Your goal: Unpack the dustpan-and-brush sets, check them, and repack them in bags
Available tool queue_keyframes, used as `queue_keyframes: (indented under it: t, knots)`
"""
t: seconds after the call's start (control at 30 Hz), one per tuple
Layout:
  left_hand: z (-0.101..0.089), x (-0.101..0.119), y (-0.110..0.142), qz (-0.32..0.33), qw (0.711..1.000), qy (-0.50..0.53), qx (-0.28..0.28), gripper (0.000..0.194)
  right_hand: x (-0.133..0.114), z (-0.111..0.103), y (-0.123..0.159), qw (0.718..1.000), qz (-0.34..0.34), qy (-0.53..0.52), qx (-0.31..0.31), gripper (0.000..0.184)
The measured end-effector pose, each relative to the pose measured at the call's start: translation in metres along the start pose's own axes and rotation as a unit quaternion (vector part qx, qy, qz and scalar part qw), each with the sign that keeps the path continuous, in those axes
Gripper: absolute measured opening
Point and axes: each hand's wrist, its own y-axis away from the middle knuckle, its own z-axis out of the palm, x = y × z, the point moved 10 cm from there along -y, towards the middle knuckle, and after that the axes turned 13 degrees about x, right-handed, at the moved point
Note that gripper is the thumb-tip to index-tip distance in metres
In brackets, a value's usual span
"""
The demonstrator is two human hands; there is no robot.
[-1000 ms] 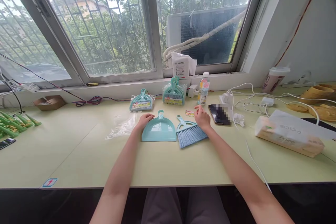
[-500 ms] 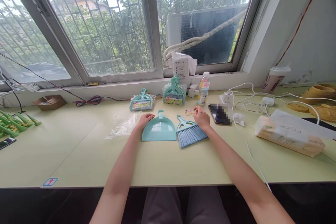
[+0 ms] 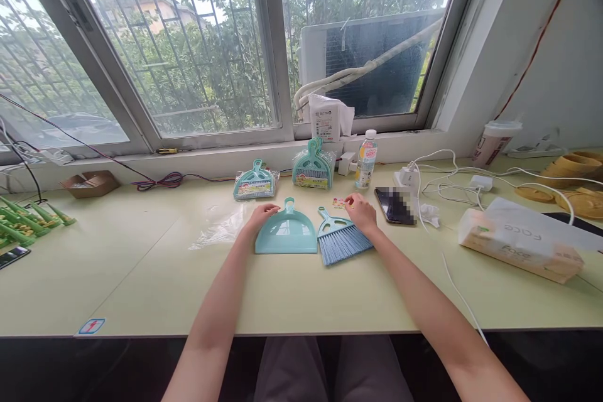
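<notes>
A light-teal dustpan [image 3: 286, 235] lies on the table in front of me, its looped handle pointing away. Beside its upper left edge rests my left hand [image 3: 261, 218], fingers loosely extended towards the pan and holding nothing that I can see. To the right lies a matching hand brush [image 3: 343, 244] with blue bristles, tilted, its handle pointing away. My right hand [image 3: 362, 210] is over the brush's right end, its fingertips closed at the edge of a small colourful printed card [image 3: 338, 203]. Crumpled clear plastic wrapping [image 3: 219, 223] lies left of my left hand.
Packaged dustpan sets [image 3: 255, 182] and a stack of more [image 3: 312, 166] stand at the back. A bottle [image 3: 366, 160], a phone [image 3: 394, 205], white cables and a tissue pack [image 3: 521, 242] are on the right. A cardboard box [image 3: 89, 184] sits at back left.
My right hand has shifted slightly left and down, its fingertips now at the card. My left hand, the dustpan and the brush stay in place.
</notes>
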Motion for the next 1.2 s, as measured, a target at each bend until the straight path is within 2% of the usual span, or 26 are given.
queue_keyframes:
  t: [0.1, 0.2, 0.27, 0.37, 0.5, 0.63, 0.77, 1.0, 1.1, 1.2]
  knots:
    - [0.001, 0.009, 0.001, 0.034, 0.999, -0.024, -0.010, 0.047, 0.000, 0.010, 0.003, 0.997, 0.024, -0.016, -0.075, 0.019]
    - [0.005, 0.011, 0.002, 0.060, 0.995, -0.079, -0.015, 0.048, -0.022, 0.015, 0.015, 0.987, -0.042, 0.054, -0.143, 0.019]
    - [0.005, 0.008, 0.001, 0.065, 0.990, -0.129, 0.004, 0.043, -0.044, 0.014, 0.026, 0.975, -0.099, 0.127, -0.154, 0.021]
    - [0.004, 0.008, -0.001, 0.077, 0.979, -0.185, 0.035, 0.035, -0.067, 0.013, 0.042, 0.953, -0.139, 0.216, -0.163, 0.032]
    - [0.004, 0.012, -0.001, 0.085, 0.971, -0.215, 0.054, 0.028, -0.081, 0.012, 0.053, 0.937, -0.162, 0.256, -0.174, 0.028]
    - [0.004, 0.015, -0.001, 0.085, 0.964, -0.245, 0.058, 0.022, -0.083, 0.012, 0.056, 0.938, -0.165, 0.241, -0.188, 0.032]
    - [0.007, 0.014, 0.000, 0.071, 0.955, -0.283, 0.050, 0.023, -0.083, 0.015, 0.057, 0.942, -0.170, 0.204, -0.206, 0.021]
    - [0.012, 0.018, 0.004, 0.070, 0.942, -0.325, 0.037, 0.023, -0.062, 0.013, 0.046, 0.951, -0.130, 0.178, -0.217, 0.025]
    - [0.012, 0.018, 0.004, 0.067, 0.940, -0.333, 0.036, 0.023, -0.054, 0.008, 0.035, 0.965, -0.109, 0.114, -0.209, 0.026]
    - [0.018, 0.021, 0.006, 0.052, 0.934, -0.352, 0.023, 0.024, -0.047, -0.002, 0.020, 0.983, -0.062, 0.017, -0.172, 0.025]
